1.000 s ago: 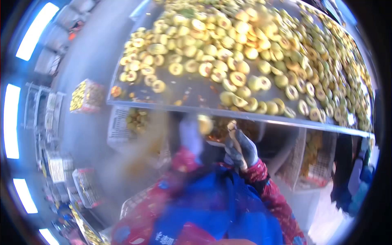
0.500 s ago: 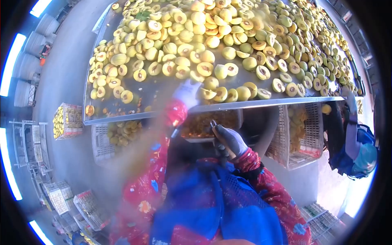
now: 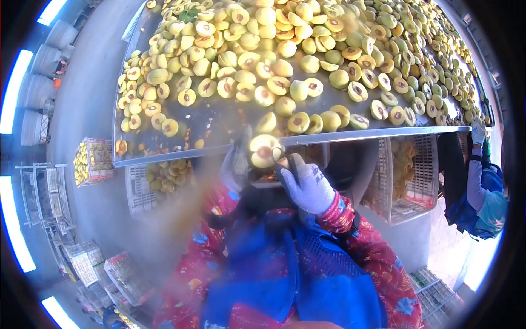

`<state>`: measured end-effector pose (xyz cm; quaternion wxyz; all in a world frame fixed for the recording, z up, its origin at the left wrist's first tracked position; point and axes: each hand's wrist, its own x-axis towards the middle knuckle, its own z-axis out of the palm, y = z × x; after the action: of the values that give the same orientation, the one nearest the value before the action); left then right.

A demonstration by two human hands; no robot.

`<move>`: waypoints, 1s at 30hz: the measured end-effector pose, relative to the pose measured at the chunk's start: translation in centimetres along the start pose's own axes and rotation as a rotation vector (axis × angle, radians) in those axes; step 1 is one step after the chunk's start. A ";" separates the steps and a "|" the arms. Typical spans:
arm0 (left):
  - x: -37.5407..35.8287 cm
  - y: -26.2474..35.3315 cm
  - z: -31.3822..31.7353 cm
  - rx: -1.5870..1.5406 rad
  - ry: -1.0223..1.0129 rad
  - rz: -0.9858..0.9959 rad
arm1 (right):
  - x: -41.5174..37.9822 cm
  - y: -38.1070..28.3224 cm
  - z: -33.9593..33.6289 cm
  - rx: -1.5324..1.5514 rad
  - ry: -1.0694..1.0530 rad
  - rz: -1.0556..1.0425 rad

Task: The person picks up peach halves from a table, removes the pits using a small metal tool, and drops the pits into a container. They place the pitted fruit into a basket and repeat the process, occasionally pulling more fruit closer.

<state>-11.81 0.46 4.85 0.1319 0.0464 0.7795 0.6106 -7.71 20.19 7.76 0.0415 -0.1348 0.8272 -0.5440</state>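
My left hand, in a pale glove with dark fingers, is closed on a yellow-green peach half just past the table's front edge. Its cut face shows a brownish pit area. Against the right side of that peach half is my right hand, gloved in light purple with dark fingertips. It is closed around a small hand tool whose tip meets the fruit; most of the tool is hidden by the fingers. Many cut peach halves are heaped on the metal table ahead.
Below the table edge sit a crate of fruit on the left and a white crate on the right. A co-worker in blue stands at the far right. Another fruit crate rests on the floor at left.
My left hand has come back from the table with a peach half and now holds it before my chest. My right hand has turned and brought the tool up to the fruit.
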 end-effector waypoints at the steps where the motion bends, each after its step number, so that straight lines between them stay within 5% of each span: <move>1: -0.2 0.3 0.7 -0.450 0.001 -0.223 | -0.1 -0.3 0.0 -0.014 -0.013 0.020; 2: -0.4 0.6 1.3 -0.898 0.003 -0.449 | -0.2 -0.6 0.0 -0.028 -0.027 0.040; 7: -2.1 1.4 3.3 -0.166 0.170 0.102 | -0.8 -0.6 0.9 -0.022 -0.009 0.024; 11: -2.0 1.8 4.8 -0.240 0.317 -0.022 | -1.4 0.5 1.4 0.066 -0.063 -0.044; 13: -1.8 1.9 5.5 -0.404 0.388 -0.127 | -1.1 -0.2 0.7 0.335 -0.176 0.193; 15: -2.4 1.2 5.7 0.032 0.463 -0.090 | -0.4 -1.6 -0.7 0.735 -0.350 0.648; 16: -2.7 1.2 6.0 0.226 0.488 -0.088 | -0.6 0.3 0.3 0.534 -0.280 0.136; 17: -3.0 1.7 6.1 0.528 0.469 0.080 | -1.4 1.7 1.0 0.752 -0.311 0.153; 18: -3.0 -1.7 5.6 0.464 0.493 0.116 | -2.1 3.2 1.6 0.968 -0.345 0.179; 19: -2.9 -5.2 5.2 0.401 0.516 0.154 | -2.8 3.2 2.1 1.687 -0.407 0.687; 20: -2.5 -5.3 4.5 -0.079 0.274 0.052 | -3.0 3.1 2.4 1.538 -0.333 0.540; 21: -1.4 -8.9 3.4 -0.102 0.092 0.058 | -3.3 3.0 2.7 1.363 -0.246 0.411; 22: -1.4 -7.7 3.9 -0.505 -0.131 0.027 | -3.6 2.8 2.8 1.185 -0.149 0.310; 23: -1.1 -6.6 3.6 -0.880 -0.355 -0.052 | -3.3 3.4 3.1 1.375 -0.204 0.289; 24: -0.8 -6.0 4.6 -0.789 -0.234 -0.050 | -3.0 3.9 3.4 1.561 -0.268 0.279; 25: -1.5 -5.5 5.5 -0.695 -0.089 -0.042 | -2.5 2.8 2.7 2.173 -0.587 0.594; 28: -3.6 -4.1 6.7 -0.366 0.437 -0.020 | -1.5 5.1 4.7 1.673 -0.203 0.579; 30: -3.1 -3.6 5.3 -0.052 0.579 -0.007 | -1.9 4.8 3.5 1.648 -0.119 0.479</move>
<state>-7.10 3.79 0.66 -0.0928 -0.1356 0.7691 0.6176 -5.97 19.32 1.84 0.2831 0.0882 0.1710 -0.9396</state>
